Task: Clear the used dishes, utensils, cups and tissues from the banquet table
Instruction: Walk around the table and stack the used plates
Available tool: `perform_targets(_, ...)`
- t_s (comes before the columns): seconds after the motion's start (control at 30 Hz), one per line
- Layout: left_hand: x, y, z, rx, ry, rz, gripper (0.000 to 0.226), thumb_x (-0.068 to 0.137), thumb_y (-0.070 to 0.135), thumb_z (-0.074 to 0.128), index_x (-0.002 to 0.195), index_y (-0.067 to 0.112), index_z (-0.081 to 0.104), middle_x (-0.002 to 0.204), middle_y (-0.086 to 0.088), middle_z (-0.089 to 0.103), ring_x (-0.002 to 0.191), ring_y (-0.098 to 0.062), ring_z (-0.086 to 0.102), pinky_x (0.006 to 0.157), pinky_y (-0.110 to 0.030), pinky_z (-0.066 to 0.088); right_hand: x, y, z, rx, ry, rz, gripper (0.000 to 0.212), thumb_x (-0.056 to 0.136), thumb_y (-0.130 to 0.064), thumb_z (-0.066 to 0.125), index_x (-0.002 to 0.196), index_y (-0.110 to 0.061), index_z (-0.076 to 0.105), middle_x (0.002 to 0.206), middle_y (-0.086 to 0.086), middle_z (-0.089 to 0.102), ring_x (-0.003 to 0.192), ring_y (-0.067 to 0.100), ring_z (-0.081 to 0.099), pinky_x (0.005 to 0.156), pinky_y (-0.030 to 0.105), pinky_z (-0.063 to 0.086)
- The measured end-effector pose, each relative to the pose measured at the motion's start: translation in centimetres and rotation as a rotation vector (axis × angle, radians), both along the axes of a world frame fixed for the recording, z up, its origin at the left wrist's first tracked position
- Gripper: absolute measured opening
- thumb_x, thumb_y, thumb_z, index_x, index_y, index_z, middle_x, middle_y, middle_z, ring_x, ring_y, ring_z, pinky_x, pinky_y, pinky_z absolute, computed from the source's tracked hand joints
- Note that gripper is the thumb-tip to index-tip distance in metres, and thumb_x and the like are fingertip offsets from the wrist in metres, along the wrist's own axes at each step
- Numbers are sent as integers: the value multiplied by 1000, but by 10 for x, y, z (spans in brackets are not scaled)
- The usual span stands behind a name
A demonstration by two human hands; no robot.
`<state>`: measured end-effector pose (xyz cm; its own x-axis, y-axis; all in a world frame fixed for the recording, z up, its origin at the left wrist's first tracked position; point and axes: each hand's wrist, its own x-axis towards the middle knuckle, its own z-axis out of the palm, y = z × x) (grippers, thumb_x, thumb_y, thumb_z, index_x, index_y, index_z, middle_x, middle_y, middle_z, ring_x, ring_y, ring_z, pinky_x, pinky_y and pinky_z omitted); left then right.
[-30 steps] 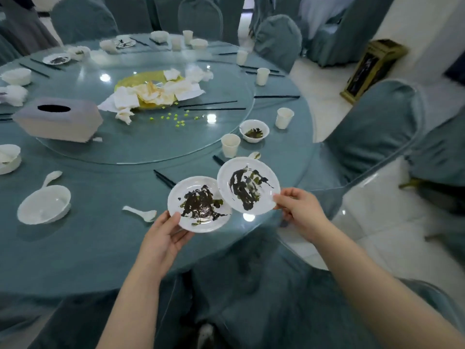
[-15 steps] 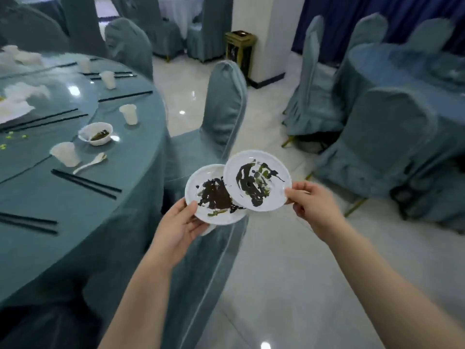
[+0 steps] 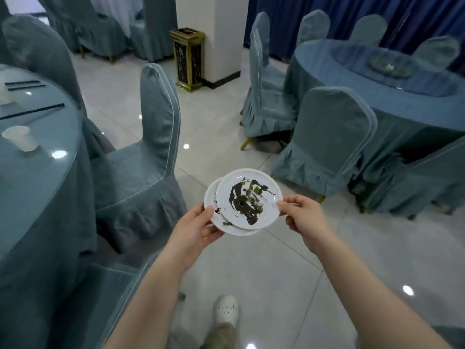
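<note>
plates now stacked, top plate (image 3: 247, 199) over lower plate (image 3: 210, 197); your left hand (image 3: 195, 229) and right hand (image 3: 305, 219) each pinch rim; you turned from counter (image 3: 37, 157); carry-off next.

Two stacked plates, the upper plate (image 3: 247, 197) overlapping the lower plate (image 3: 210, 197), are sitting between the hands, over the floor (image 3: 264, 273). The bench (image 3: 37, 172) is lying left, carrying a cup (image 3: 20, 137) and chopsticks (image 3: 32, 110); a chair (image 3: 148, 157) is standing just beside it.
</note>
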<state>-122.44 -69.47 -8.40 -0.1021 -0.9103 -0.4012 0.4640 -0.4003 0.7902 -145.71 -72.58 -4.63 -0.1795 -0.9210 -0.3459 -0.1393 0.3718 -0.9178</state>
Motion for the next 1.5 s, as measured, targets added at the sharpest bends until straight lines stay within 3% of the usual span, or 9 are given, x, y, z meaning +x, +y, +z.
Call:
perform_targets(0.17,-16,-105,-7,23,-2,32,23,98,20,49,117,15,61,100,-5,74,85,-18,72,71,-29,59,-8,-112,-7,37,-53,3,11,89,-12,64,99,-8,63,86,6,67,61,13,60,54,22,51)
perform_targets(0.47,-43,-319,28,-17,-40,0,20,98,21,50,114,17,61,99,-8,74,83,-22,73,65,-29,57,-37,-325,21,5,-100,139,18,93,-3,52,102,-8,66,90,10,72,70,17,67,55,23,54)
perform_targets(0.63,-55,-452,29,-21,-50,40,18,99,17,48,103,13,65,71,0,69,49,-10,59,64,-29,57,-42,-471,18,-100,3,255,29,94,-5,48,84,-18,72,78,4,73,66,14,66,57,25,54)
perform_targets(0.8,-45,-578,38,13,-74,197,19,99,19,48,105,10,64,75,-4,72,54,-13,64,64,-30,58,-14,-632,32,-138,31,441,27,95,-12,51,82,-26,72,70,-7,73,63,9,67,55,24,54)
perform_targets(0.97,5,-677,49,49,-95,410,17,96,13,52,109,10,62,86,-9,74,60,-15,68,65,-31,60,65,-776,42,-144,11,583,13,89,-21,63,97,-14,69,82,11,71,68,19,64,67,40,57)
perform_targets(1.07,50,-727,49,76,-116,516,21,95,8,51,115,6,57,72,-6,73,60,-15,67,63,-30,59,128,-843,40,-152,4,675,12,88,-24,66,92,-13,67,69,5,64,51,10,56,49,28,48)
perform_targets(1.17,109,-794,52,8,-137,577,25,97,4,46,120,1,54,56,1,65,51,-10,63,61,-28,57,196,-919,42,-184,-11,742,13,88,-25,66,92,-12,66,65,1,62,43,5,52,46,24,44)
perform_targets(1.4,250,-927,68,-15,-93,775,22,96,11,50,116,6,57,84,-5,74,67,-15,70,72,-34,60,345,-1065,65,-98,-148,859,9,89,-10,60,95,-13,67,72,2,66,51,9,56,50,20,49)
perform_targets(1.5,300,-971,67,-12,-64,803,19,96,11,50,110,9,62,85,-7,75,70,-16,71,66,-31,60,400,-1118,70,-65,-165,960,18,85,0,58,98,-9,68,69,3,65,53,11,56,52,21,50)
